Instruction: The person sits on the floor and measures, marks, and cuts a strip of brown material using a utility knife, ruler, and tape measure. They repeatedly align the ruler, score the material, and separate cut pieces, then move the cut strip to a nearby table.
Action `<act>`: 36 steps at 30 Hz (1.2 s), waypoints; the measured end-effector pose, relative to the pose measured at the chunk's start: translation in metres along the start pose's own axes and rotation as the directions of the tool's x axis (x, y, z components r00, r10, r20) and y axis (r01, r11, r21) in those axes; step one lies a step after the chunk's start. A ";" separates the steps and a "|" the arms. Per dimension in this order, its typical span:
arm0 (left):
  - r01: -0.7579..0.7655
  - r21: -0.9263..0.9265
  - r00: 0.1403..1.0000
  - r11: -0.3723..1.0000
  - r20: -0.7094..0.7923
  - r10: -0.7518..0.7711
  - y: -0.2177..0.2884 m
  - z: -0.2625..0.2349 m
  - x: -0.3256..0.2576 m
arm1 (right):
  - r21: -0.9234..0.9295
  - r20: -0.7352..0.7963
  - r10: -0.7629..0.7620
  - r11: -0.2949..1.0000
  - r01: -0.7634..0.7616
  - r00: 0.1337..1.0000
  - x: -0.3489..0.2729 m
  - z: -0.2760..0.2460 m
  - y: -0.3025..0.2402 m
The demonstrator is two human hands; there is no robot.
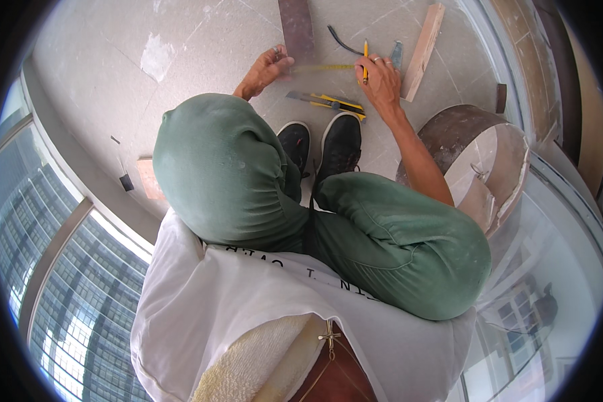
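Tape (328,68) stretched L to R over floor (214,40), just by near end of brown strip (297,30); measuring prob. under way, no mark seen on strip, so marking apparently left to be done. Tape yellow, thin, fairly straight, blurred twd L end. L hand (264,72): fingers bunched, whether tape is pinched can't be told. R hand (382,79): pencil (366,59) pinched, tape met at fingers

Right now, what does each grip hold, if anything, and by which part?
Right grip: a pencil, by its half nearer the body; yellow tape meets this grip. Left grip: blurred; its hold cannot be told.
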State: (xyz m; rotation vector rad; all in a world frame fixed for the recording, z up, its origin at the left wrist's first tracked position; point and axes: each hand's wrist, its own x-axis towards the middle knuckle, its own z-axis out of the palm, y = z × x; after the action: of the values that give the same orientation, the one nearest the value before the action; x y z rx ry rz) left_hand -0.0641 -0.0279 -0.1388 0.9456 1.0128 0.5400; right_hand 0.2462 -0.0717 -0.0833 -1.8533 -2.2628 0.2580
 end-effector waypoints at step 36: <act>-0.006 -0.055 0.992 0.998 -0.128 -0.001 -0.005 0.009 0.004 | 0.212 -0.036 -0.011 0.977 0.019 0.999 0.019 0.015 -0.036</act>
State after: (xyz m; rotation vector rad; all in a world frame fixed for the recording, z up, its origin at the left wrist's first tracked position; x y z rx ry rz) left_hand -0.0544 -0.0307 -0.1430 0.8714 1.1064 0.6340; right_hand 0.2049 -0.0600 -0.0872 -1.7179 -2.1320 0.4434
